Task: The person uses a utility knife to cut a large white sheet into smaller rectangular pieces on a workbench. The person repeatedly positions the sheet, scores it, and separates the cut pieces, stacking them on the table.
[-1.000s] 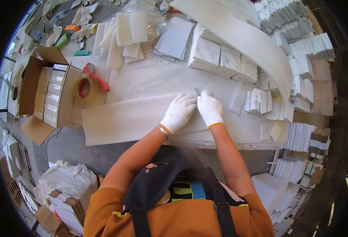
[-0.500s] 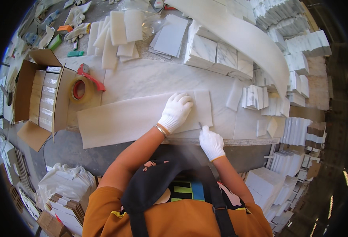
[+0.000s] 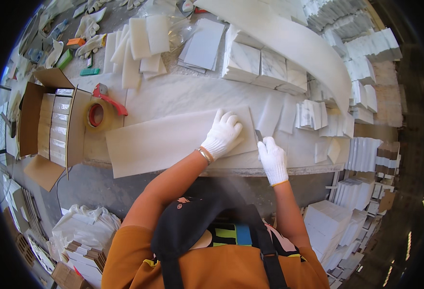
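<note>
Under the left hand (image 3: 223, 133), whose fingers are laid loosely apart on top and grip nothing, lies the long white foam sheet (image 3: 168, 142), stretching away leftward from those fingers. Its cut right end sits just beyond them, between the two hands. The right hand (image 3: 273, 160) has its fingers closed around a small blade (image 3: 258, 135), whose tip points away from the body, just beside that end.

Half a second ago the blade stood at the sheet's near edge, and a narrow strip (image 3: 270, 114) adjoined the sheet's end. Now that strip lies apart, past the right fingertips, next to another foam strip (image 3: 287, 114) that was already there. The sheet itself has slid rightward, farther from the tape dispenser (image 3: 97, 115), which has stayed put, well left of the left fingers. The right hand has moved a little farther from the body. Beyond both hands' fingers, the marble blocks (image 3: 243, 62) remain in their row.
</note>
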The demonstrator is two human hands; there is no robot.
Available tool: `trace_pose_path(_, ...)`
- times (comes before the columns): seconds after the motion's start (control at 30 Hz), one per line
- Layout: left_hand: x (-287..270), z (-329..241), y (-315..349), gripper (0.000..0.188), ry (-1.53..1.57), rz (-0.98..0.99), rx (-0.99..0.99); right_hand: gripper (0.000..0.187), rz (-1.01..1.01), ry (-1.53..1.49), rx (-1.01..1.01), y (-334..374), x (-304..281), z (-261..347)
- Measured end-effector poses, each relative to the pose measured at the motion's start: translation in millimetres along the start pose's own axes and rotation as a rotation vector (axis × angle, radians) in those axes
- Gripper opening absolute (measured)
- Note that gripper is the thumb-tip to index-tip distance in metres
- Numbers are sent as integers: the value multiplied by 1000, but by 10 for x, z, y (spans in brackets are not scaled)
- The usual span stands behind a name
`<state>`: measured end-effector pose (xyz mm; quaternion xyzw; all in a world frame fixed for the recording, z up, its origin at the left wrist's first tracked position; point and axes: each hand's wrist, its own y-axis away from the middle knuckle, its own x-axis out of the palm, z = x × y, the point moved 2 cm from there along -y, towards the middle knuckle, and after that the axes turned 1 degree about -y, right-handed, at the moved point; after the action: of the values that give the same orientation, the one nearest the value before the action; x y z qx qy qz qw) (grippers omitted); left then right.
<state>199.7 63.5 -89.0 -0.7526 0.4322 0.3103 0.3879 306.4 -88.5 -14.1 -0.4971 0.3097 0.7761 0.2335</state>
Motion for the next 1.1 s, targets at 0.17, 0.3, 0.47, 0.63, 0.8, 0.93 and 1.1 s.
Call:
trace_pose_path(0.17,-38,124,36,25,-56,-25,72,27,-26,152,-84,-541,64,270)
trace_pose_path(0.3,-215,142,185,27,-8,-116,30,28,-17,204,-157,-747,164,509)
trace_pose_path(0.47,-112,210,244,31,70,-148,-46,28,79,268,-129,-911,249,706)
trace_pose_path(0.63,-134,214,241,31,78,-160,-36,28,120,313,-91,-998,400,726)
trace_pose_path(0.8,-121,230,230,27,88,-214,-12,27,176,340,-48,-933,443,731)
trace_pose_path(0.93,-87,240,241,24,84,-261,-7,26,218,356,-60,-585,383,678)
trace_pose_path(1.1,-157,226,240,24,88,-231,-9,24,305,377,-24,196,418,276)
